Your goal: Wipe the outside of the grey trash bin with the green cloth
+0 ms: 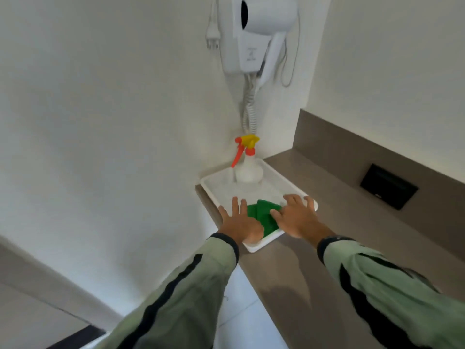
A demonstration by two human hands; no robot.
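A folded green cloth (261, 215) lies at the near end of a white tray (259, 245) on a brown counter. My left hand (241, 222) hovers flat over the tray's near left corner, fingers spread, beside the cloth. My right hand (297, 215) is spread over the cloth's right side, thumb resting on or just above it. Neither hand grips anything. No grey trash bin is in view.
A clear spray bottle (247, 165) with a red and yellow trigger stands at the tray's far end. A white wall-mounted hair dryer (259, 34) hangs above, its coiled cord reaching down. The brown counter (327, 222) runs right, with a black socket panel (388, 186) on its backsplash.
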